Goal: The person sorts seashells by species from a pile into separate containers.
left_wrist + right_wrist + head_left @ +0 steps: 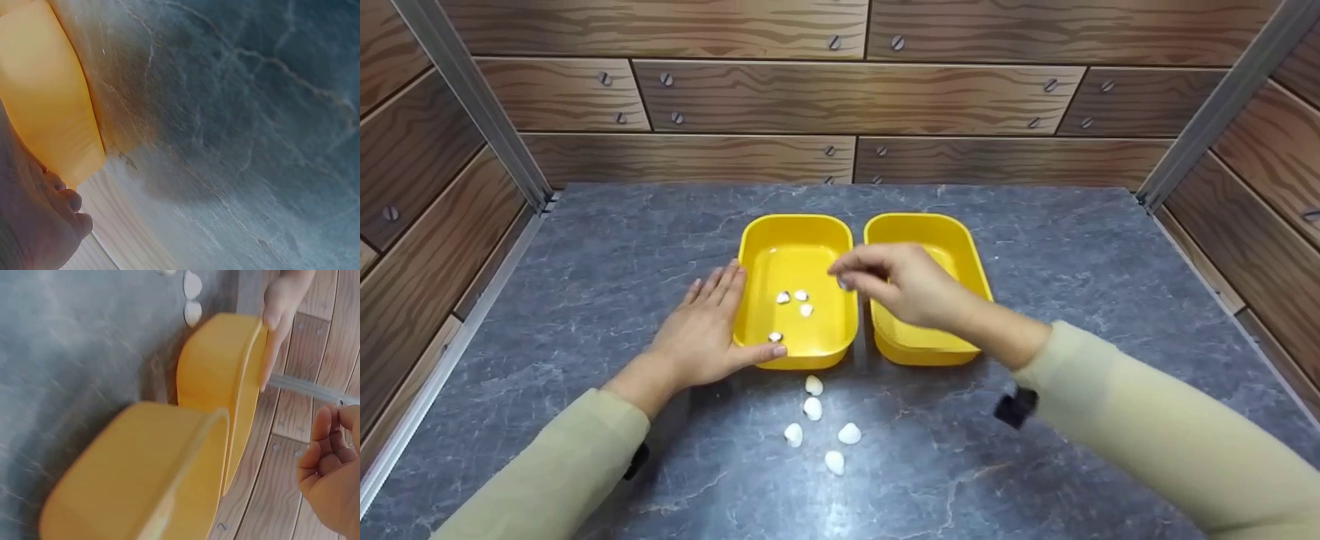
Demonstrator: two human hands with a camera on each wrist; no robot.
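Observation:
Two yellow plastic tubs stand side by side in the head view. My left hand [697, 330] rests with straight fingers along the side of the left tub [797, 361], its thumb over the front rim. Inside that tub lie several small shiny white-and-silver pieces [783, 298]. Above the gap between the tubs, close to the left tub's right rim, my right hand [915, 289] pinches a small shiny piece [340, 402] between thumb and fingertips, which mostly hide it. The right tub [926, 355] is partly covered by that hand.
Several white seashells [812, 409] lie on the grey marbled table [660, 465] in front of the left tub. Wood-patterned walls [855, 97] with metal corner posts [472, 105] enclose the back and sides.

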